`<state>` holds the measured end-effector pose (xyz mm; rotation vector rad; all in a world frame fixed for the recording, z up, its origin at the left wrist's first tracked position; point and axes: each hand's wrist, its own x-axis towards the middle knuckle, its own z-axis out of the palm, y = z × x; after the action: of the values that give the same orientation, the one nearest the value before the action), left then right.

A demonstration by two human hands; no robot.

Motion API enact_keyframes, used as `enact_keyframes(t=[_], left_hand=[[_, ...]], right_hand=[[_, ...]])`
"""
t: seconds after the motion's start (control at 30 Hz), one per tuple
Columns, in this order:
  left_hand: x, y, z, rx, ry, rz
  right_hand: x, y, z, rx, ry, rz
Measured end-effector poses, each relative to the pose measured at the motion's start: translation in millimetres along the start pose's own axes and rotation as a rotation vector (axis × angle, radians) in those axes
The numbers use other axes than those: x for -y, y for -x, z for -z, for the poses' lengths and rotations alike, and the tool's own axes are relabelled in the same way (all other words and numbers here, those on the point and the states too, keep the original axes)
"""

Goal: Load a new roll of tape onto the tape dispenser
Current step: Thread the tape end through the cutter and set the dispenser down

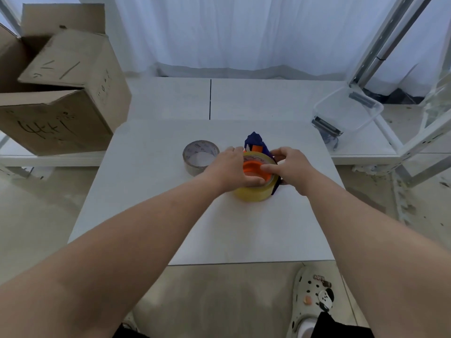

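Observation:
A blue tape dispenser (pixel 255 142) lies on its side on the white table (pixel 170 215), its orange hub (pixel 253 167) facing up. A yellowish tape roll (pixel 253 195) sits around that hub. My left hand (pixel 231 168) grips the roll's left side, thumb hooked over its near rim. My right hand (pixel 289 168) holds the right side, with the thumb pressing on the orange hub and the fingers curled round the roll's far edge. A clear, nearly spent tape roll (pixel 200 156) stands on the table just left of my left hand.
A large open cardboard box (pixel 61 98) stands on the shelf at the back left. A clear plastic container (pixel 349 111) sits at the back right beside a metal rack frame (pixel 390 45). My foot in a white clog (pixel 314 298) is under the table's near edge.

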<state>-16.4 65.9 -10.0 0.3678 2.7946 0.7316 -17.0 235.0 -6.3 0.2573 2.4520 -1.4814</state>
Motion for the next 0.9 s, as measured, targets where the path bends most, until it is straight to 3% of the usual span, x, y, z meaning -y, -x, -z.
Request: enact_keyframes(t=[0.5,0.9], left_hand=[[3.7,-3.4,-2.6,0.005,-0.313,-0.014],[10.5,-8.7,6.1,-0.035,-0.344,-0.004]], right_hand=[[2.4,-0.2,0.3,-0.118,-0.154,-0.05],[1.6,2.5,3.9,-0.107,-0.186,-0.043]])
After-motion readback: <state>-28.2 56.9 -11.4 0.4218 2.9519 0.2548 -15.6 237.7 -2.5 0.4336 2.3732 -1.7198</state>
